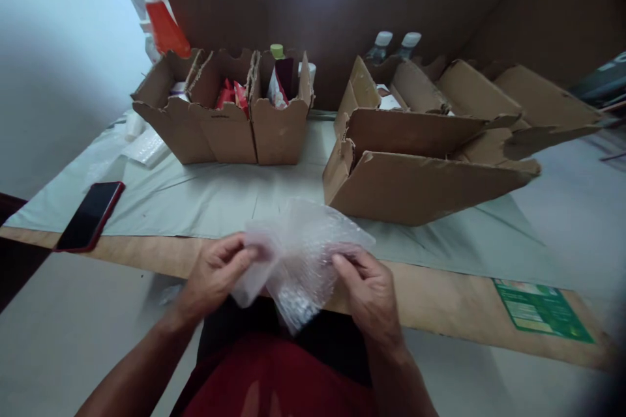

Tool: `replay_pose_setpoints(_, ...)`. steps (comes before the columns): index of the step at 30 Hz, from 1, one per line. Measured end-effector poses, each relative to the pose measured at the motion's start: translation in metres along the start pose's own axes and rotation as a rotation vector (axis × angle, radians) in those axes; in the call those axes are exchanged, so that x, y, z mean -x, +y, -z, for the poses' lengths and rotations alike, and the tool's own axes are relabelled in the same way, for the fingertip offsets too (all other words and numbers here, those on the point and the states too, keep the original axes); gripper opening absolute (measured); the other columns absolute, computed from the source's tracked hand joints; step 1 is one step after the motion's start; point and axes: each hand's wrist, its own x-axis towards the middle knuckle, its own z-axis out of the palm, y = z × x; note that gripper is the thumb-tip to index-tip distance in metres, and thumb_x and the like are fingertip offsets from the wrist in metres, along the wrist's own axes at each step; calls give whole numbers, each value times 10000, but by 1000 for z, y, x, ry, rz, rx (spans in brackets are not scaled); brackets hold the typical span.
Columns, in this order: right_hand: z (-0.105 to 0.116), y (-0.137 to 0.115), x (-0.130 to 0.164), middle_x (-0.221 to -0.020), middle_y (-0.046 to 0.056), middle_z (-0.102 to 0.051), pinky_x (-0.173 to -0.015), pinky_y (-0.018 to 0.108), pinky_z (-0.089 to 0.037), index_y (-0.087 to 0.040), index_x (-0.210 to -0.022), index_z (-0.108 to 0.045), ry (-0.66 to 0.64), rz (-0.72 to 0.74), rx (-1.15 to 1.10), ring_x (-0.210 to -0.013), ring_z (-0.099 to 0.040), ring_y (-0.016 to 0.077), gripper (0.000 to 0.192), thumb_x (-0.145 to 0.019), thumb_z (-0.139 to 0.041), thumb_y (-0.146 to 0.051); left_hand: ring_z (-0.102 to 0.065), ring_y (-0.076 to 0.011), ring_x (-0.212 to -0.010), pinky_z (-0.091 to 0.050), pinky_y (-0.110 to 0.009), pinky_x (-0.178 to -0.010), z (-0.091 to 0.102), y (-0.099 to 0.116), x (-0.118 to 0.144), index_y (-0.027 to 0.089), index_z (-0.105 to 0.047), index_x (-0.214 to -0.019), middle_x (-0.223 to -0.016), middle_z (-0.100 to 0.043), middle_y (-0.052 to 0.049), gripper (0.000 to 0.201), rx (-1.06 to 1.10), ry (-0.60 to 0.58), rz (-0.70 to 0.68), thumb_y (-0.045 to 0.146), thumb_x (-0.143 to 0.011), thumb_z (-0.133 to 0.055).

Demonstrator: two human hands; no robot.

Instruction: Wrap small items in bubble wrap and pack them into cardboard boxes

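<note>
Box contents mostly hidden, green label unreadable, bubble wrap contents unclear

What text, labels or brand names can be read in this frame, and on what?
None can be read.
Green label on the table edge: print too small and blurred.
Middle small cardboard box: faint dark mark, illegible.
Orange-and-white bottle: no readable text.

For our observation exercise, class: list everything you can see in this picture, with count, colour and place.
bubble wrap: one, clear, held at table edge
small boxes: three, brown, back left
large box: one, brown, open, centre right
phone: one, red-edged, left
bottles: two, white-capped, behind large box
orange bottle: one, back left
green label: one, right table edge
table: one, wooden, grey sheet over it
left hand: grip on wrap
right hand: grip on wrap
</note>
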Motion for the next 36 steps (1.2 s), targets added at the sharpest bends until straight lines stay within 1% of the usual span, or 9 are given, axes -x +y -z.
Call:
replay_pose_setpoints(4, 20, 7, 3, -809, 32, -765, -676, 256, -558, -218, -884, -778, 33, -110, -19, -727, -684, 165, 175, -872, -720, -382, -690, -153, -712, -563, -252, -690, 37, 9, -25, 175, -769, -885, -756, -743, -23, 142, 10, 15, 73, 301, -865, -708)
replay_pose_setpoints(7, 20, 2, -2, -802, 43, -768, -646, 269, -560, -198, -885, -765, 63, -141, 68, -698, -690, 174, 221, -834, -733, -410, -653, -134, -663, -540, -247, -655, 45, 9, -40, 165, -758, -945, -709, -700, 0, 188, 29, -28, 109, 317, -839, -727)
replay_pose_setpoints(12, 12, -16, -22, -841, 42, -760, -681, 306, -557, -210, -1041, -747, 101, 62, 375, -714, -688, 179, 260, -885, -660, -399, -621, -129, -632, -517, -255, -636, 40, -13, -29, 152, -675, -1194, -679, -664, 30, 475, 166, 9, 246, 350, -778, -788)
replay_pose_setpoints(18, -14, -10, -68, -820, 36, -741, -750, 352, -550, -225, -1114, -743, -13, 250, 628, -723, -672, 189, 274, -943, -572, -354, -616, -119, -662, -492, -232, -623, 46, -36, -14, 148, -708, -1054, -768, -693, -2, 441, 237, 123, 376, 384, -706, -843)
replay_pose_setpoints(22, -30, -4, -88, -1124, 118, -756, -907, 435, -563, -194, -1338, -648, -45, 339, 689, -998, -707, 263, 414, -965, -568, -356, -592, -109, -647, -489, -219, -581, 52, -46, -23, 130, -602, -1280, -790, -645, 24, 673, 233, 218, 379, 374, -698, -839)
replay_pose_setpoints(26, -32, -2, -73, -1464, 139, -606, -1109, 534, -464, -218, -1475, -533, -87, 516, 781, -1341, -564, 311, 474, -1014, -539, -331, -579, -91, -641, -507, -208, -545, 55, -51, -20, 165, -346, -1548, -898, -601, 24, 986, 258, 253, 451, 359, -715, -837)
replay_pose_setpoints(30, -32, 15, -50, -1406, 111, -659, -1073, 533, -487, -242, -1321, -657, -399, 519, 881, -1341, -571, 305, 339, -1010, -522, -240, -588, -93, -680, -539, -217, -583, 51, -45, -3, 224, -254, -1612, -961, -586, 7, 1041, 280, 208, 459, 370, -754, -827)
replay_pose_setpoints(33, -24, 23, -38, -1385, 121, -675, -1058, 568, -482, -236, -1273, -679, -520, 497, 900, -1367, -553, 329, 306, -999, -542, -252, -611, -131, -761, -543, -220, -590, 46, -41, 13, 244, -283, -1615, -964, -603, -15, 990, 265, 137, 466, 398, -792, -812)
replay_pose_setpoints(36, -3, 19, -21, -1458, 118, -627, -1086, 585, -460, -248, -1356, -612, -530, 504, 868, -1410, -516, 332, 389, -968, -595, -275, -623, -144, -757, -561, -247, -608, 43, -45, 29, 238, -496, -1508, -970, -635, -38, 802, 283, 88, 504, 440, -800, -815)
